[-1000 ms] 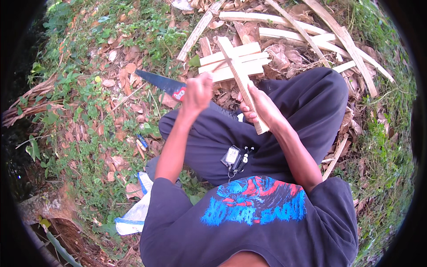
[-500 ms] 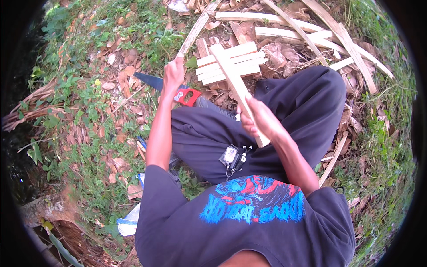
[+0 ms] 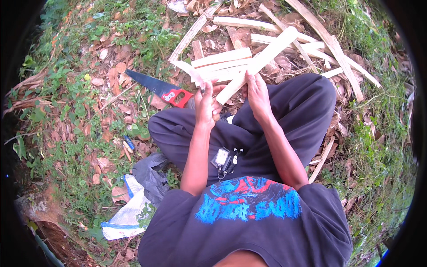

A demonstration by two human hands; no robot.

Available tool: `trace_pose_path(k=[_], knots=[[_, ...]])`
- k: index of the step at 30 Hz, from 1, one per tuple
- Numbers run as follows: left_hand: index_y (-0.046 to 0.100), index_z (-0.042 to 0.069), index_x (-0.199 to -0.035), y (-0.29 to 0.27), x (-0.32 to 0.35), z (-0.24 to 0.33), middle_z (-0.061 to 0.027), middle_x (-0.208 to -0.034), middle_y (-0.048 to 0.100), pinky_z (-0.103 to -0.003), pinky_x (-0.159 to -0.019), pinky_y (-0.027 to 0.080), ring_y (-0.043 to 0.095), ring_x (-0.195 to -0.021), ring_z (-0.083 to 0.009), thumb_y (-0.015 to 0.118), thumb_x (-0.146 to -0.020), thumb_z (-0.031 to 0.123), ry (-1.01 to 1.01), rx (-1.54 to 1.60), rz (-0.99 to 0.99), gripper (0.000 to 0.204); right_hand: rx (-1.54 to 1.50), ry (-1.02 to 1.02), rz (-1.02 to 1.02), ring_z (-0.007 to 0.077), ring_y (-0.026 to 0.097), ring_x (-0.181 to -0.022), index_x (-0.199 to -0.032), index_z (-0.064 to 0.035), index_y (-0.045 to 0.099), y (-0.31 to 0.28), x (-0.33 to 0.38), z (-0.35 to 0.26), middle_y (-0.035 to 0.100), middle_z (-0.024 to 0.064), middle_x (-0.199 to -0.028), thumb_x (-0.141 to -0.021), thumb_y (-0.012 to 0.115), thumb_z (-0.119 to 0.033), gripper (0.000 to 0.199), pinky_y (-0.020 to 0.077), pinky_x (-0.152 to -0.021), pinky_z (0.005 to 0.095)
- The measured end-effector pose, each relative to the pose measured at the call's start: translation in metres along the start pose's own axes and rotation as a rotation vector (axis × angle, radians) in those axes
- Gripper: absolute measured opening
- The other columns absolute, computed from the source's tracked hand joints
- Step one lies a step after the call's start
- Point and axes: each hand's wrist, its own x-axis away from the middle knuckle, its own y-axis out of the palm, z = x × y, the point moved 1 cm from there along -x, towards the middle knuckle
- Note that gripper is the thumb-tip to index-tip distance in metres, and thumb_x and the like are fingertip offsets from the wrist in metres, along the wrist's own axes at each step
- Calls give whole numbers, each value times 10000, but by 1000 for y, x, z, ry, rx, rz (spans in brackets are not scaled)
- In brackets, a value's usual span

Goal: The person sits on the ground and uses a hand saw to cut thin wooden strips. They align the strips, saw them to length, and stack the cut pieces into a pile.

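Observation:
My right hand [image 3: 259, 95] is closed round a pale, squared wooden stick [image 3: 276, 46], which slants from upper right down to lower left above my lap. At the stick's lower end, my left hand [image 3: 207, 107] has its fingers curled round a pale, pinkish, blade-like thing [image 3: 190, 72] with a dark part at the grip. Its exact kind is hard to make out. Behind both hands several short cut sticks [image 3: 221, 58] lie side by side across wooden supports. To the left lies a handsaw [image 3: 153, 84] with a dark blade and red handle.
Long wooden strips [image 3: 327, 33] are strewn at the upper right on dry leaves. Left of my crossed legs [image 3: 284, 100] are a small blue-handled object [image 3: 129, 143], a dark plastic bag [image 3: 153, 180] and a white-and-blue sack [image 3: 126, 218]. A tag with keys [image 3: 222, 156] hangs at my lap.
My left hand has come down and right, to the stick's lower end, and the blade-like thing now shows. The stick has swung from leaning left to leaning right in my right hand.

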Motion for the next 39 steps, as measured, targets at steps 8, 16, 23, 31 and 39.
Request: trace_pose_path(k=[8,16,23,31,39], knots=[[597,57,-987,-17,-9,43,-29,-794,662,-149,-347,291,419,-448,1,782,-786,102,132,-251,-95,277,35,-136,-289,128,568,-738,-1135,24,556,0,15,-30,604,85,-846,-995,497,-277,337,450,-609,276],[560,78,-918,-52,-14,109,-8,-705,619,-150,-342,261,385,-428,12,742,-794,62,-37,-461,-350,221,-469,894,-1146,447,622,-1028,-1443,79,253,-34,34,-67,536,353,-1225,-842,375,-757,1037,513,-905,475],[569,42,-817,-90,-52,101,-9,-594,521,-258,-432,329,449,-499,-73,563,-942,375,268,-934,44,356,-444,940,-775,108,431,-551,-1216,-62,459,-8,47,-39,407,10,-694,-937,550,-310,384,389,-488,245],[588,-4,-820,-43,-28,41,-222,-574,566,-485,-515,448,605,-564,-399,357,-1016,425,513,-1375,-211,525,-509,727,-406,95,408,-480,-1081,-37,470,12,27,-3,421,18,-647,-1017,386,-378,358,365,-426,235],[603,-21,-825,-49,-79,38,-247,-588,569,-477,-493,465,601,-553,-405,377,-1013,414,603,-1605,-219,525,-156,551,-320,105,439,-439,-909,-47,480,21,44,3,459,12,-608,-1023,377,-402,387,420,-409,261]])
